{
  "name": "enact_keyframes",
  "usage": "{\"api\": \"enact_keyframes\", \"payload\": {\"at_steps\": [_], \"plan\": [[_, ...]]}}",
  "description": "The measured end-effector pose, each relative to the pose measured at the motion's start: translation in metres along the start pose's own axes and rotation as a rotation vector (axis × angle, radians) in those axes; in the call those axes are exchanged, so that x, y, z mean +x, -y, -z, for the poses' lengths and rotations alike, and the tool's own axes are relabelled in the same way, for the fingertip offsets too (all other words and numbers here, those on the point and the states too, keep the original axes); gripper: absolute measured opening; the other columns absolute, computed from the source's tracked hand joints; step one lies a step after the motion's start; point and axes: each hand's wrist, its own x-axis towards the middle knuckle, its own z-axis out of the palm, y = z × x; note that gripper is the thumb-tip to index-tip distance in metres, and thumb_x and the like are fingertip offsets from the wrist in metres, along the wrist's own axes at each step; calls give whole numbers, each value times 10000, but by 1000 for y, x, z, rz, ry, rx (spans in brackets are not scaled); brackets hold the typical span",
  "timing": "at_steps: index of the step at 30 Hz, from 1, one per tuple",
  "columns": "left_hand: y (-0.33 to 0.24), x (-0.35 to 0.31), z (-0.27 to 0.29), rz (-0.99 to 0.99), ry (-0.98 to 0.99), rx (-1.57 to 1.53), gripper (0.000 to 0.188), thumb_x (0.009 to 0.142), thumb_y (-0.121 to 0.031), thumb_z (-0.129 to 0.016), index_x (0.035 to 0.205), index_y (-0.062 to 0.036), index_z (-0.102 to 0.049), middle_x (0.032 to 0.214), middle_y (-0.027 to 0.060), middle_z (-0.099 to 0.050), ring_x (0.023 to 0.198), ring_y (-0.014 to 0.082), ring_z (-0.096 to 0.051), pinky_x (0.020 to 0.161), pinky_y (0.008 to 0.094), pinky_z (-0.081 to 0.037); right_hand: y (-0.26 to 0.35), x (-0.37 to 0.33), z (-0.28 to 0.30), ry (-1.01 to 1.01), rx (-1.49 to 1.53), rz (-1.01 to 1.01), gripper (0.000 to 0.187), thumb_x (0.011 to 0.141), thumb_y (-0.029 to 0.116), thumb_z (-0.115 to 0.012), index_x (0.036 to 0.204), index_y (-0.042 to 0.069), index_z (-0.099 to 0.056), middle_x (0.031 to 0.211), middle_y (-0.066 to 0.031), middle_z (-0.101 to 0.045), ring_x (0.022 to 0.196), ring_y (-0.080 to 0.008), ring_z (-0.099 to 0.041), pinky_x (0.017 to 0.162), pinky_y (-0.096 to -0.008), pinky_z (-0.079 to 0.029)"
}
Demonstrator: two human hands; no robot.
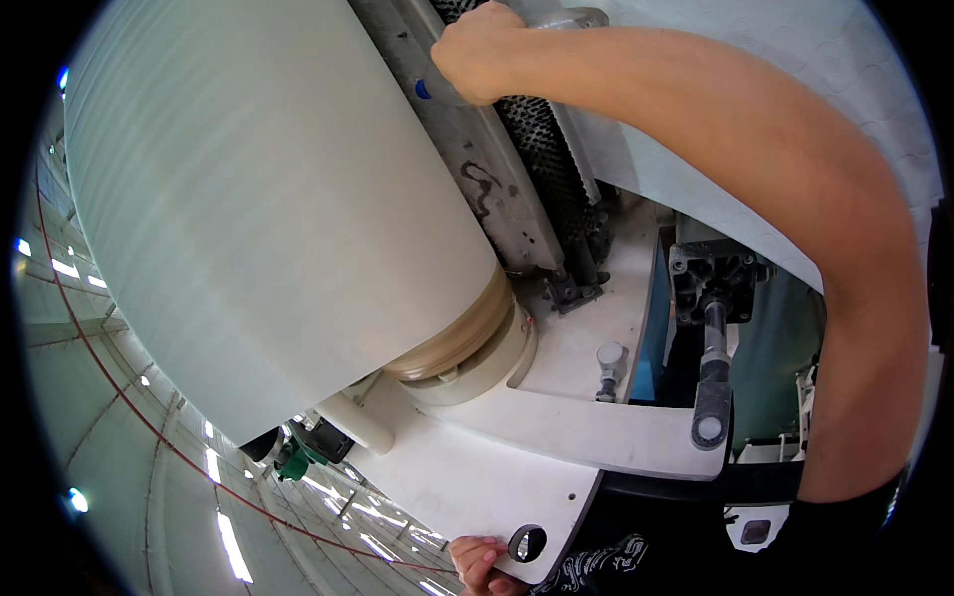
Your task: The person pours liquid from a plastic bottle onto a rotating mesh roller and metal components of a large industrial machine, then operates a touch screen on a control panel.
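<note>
My right hand [482, 55] reaches to the top of the view with its fingers closed over the grey metal bar [497, 174]. What lies inside those fingers is hidden. A small blue spot [422, 89] shows on the bar just below the hand. Beside the bar runs a dark strip with a rough, toothed surface [537, 149]. At the bottom, my left hand [477, 564] curls its fingers round the edge of a white machine plate [467, 497], next to the round hole. A large roll of white sheet material [278, 199] fills the left side.
A tan ring-shaped core end [457, 333] sits at the roll's near end. On the right are a black bracket with a metal lever [714, 368] and a round-headed bolt [611, 356]. White quilted-looking material [775, 70] hangs behind my right arm. A red cable [139, 412] crosses the left background.
</note>
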Motion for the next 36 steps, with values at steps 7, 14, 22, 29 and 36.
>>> {"api": "enact_keyframes", "payload": {"at_steps": [7, 14, 22, 29, 36], "plan": [[-5, 0, -5, 23, -68, 5, 410, 951, -368, -331, 1064, -8, -493, 795, 134, -531, 634, 234, -492, 604, 387, -399, -5, 8, 9, 43, -11, -35, 302, 757, 140, -635, 1052, 71, -638, 1000, -90, -646, 894, -265, -634, 734, -410, -528], [5, -16, 0, 7, -88, -36, 492, 948, -440, -296, 1006, -19, -543, 700, 121, -534, 577, 254, -473, 557, 401, -385, -16, 11, 24, -177, 101, -52, 230, 673, 77, -642, 899, 66, -682, 929, -98, -670, 873, -252, -649, 701, -359, -525], [-1, -18, 6, 40, -73, -16, 508, 946, -451, -288, 1005, -17, -546, 698, 124, -536, 578, 261, -476, 553, 401, -383, -21, 41, 80, 71, 106, -134, 299, 811, 149, -603, 1098, 67, -623, 1125, -100, -614, 1027, -265, -594, 874, -431, -477], [2, -14, 6, 48, -51, -2, 522, 945, -460, -281, 1004, -16, -550, 697, 127, -537, 578, 267, -478, 549, 401, -381, -32, 63, 86, 108, 124, -171, 350, 782, 197, -644, 1115, 91, -620, 1129, -83, -615, 1036, -261, -591, 875, -439, -469], [-4, -10, 5, 75, -90, 13, 510, 947, -430, -285, 916, -19, -585, 723, 129, -563, 603, 281, -509, 573, 406, -393, -29, 65, 86, 78, 143, -171, 356, 779, 199, -648, 1116, 89, -620, 1143, -84, -608, 1052, -260, -582, 889, -447, -455]]}}
